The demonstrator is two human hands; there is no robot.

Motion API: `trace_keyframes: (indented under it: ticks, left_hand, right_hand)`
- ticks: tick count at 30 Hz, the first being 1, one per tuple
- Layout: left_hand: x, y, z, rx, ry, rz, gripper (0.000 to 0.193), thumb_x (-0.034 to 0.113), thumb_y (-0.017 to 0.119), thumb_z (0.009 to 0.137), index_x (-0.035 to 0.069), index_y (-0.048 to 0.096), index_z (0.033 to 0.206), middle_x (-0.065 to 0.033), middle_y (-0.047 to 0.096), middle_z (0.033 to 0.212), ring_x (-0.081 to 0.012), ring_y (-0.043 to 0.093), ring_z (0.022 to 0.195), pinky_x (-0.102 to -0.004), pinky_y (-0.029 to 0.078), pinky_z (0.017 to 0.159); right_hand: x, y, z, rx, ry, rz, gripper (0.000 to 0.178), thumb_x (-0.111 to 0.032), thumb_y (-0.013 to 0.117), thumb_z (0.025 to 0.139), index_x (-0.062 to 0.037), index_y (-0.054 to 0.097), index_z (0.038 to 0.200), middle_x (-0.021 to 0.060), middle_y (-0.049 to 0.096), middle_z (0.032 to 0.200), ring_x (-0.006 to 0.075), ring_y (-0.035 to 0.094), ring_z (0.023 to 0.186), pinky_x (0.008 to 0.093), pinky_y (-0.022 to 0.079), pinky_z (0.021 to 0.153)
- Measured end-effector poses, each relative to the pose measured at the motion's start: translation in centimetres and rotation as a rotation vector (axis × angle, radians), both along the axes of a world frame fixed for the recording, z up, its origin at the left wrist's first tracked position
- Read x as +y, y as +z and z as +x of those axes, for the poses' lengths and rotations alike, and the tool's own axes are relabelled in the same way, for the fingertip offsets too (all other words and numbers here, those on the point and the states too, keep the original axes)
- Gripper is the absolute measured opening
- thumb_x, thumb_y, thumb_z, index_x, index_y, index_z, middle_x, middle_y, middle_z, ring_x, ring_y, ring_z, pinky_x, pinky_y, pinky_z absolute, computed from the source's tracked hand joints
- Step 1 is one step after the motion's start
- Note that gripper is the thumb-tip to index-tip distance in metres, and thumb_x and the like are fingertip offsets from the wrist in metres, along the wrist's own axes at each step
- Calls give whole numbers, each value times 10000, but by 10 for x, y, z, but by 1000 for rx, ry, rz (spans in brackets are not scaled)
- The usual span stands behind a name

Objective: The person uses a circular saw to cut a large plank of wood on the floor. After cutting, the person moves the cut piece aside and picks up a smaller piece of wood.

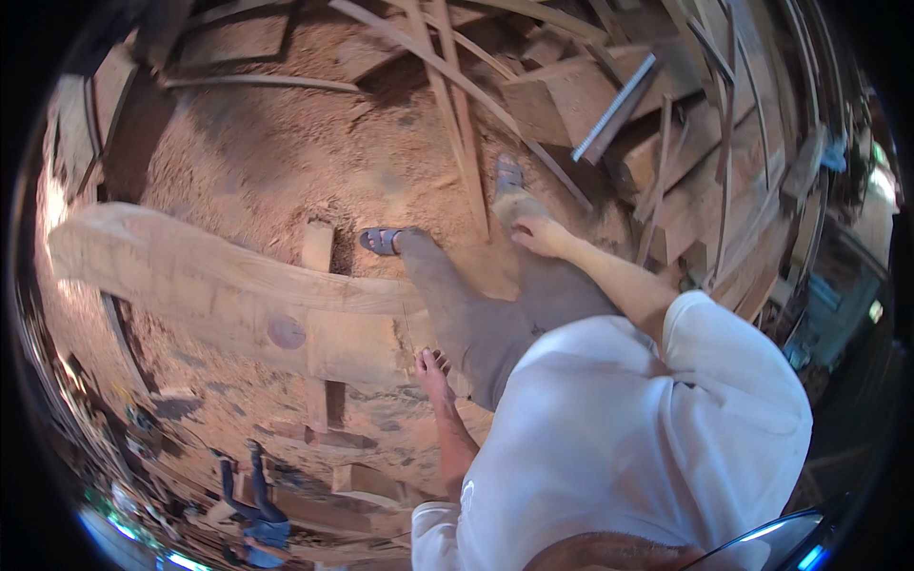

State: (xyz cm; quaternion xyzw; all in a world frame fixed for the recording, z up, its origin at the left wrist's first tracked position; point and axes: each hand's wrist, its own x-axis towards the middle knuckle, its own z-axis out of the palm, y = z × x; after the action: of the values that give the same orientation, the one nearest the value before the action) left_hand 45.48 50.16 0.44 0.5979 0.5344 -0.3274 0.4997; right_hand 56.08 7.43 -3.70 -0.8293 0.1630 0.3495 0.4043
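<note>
A long, thick, curved wooden beam (pixel 219 290) stretches from the far left to my left leg, with a round dark knot on its face. My left hand (pixel 434 366) is beside the beam's right end, close to my thigh. Its fingers are loosely bent, with gaps between them, and I see nothing in them. Against my right leg, around the knee, lies my right hand (pixel 541 236); its fingers are relaxed and hold nothing visible. My grey trousers (pixel 457 295) and dark strapped sandals (pixel 381 241) show below me.
Sawdust covers the ground (pixel 276 162). Long wooden strips (pixel 447 105) lean and cross ahead of me. Stacked planks and blocks (pixel 571 100) fill the right side. Short timbers (pixel 319 246) lie under the beam. Another person (pixel 257 519) is at the lower left, near more wood pieces.
</note>
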Motion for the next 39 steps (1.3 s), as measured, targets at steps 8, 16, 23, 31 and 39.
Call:
trace_keyframes:
  ticks: [8, 16, 23, 31, 39]
  left_hand:
    - [-54, 27, -2, -25, -279, -10, 457, 426, 593, 1105, 56, 617, 1372, -112, 719, 1180, -237, 695, 1018, -391, 562, 846]
    - [-58, 13, 194, -154, -806, -216, 408, 398, 610, 1084, 70, 616, 1327, -101, 701, 1194, -255, 676, 1062, -417, 562, 877]
    - [-44, 45, 339, -327, -1078, -213, 365, 373, 625, 1066, 82, 615, 1287, -92, 686, 1207, -270, 660, 1100, -440, 563, 904]
    - [-68, -2, 390, -338, -1304, -149, 478, 434, 635, 1066, -20, 640, 1215, -160, 718, 1123, -308, 704, 1017, -434, 592, 856]
    - [-266, 54, 244, -297, -1294, -73, 481, 408, 603, 1116, -23, 582, 1328, -199, 701, 1272, -330, 713, 1107, -486, 619, 914]
  right_hand:
    - [-145, 35, -61, 21, -349, -134, 416, -377, 723, 966, -35, 761, 1199, 227, 769, 1149, 415, 730, 1100, 498, 570, 968]
    - [-141, 45, -205, -141, -883, -455, 351, -372, 725, 956, -46, 777, 1075, 224, 772, 1109, 428, 729, 1075, 521, 571, 923]
    - [54, 13, -253, 6, -1056, -262, 344, -359, 676, 969, -48, 794, 1057, 241, 771, 1079, 440, 733, 1041, 532, 563, 890]
    - [100, -12, -268, 186, -1204, -133, 383, -395, 690, 936, -110, 810, 1163, 212, 769, 1227, 420, 730, 1123, 487, 575, 956]
    - [-121, -6, -362, -61, -1372, -256, 322, -303, 675, 976, -65, 771, 1170, 201, 777, 1140, 398, 736, 1085, 504, 571, 935]
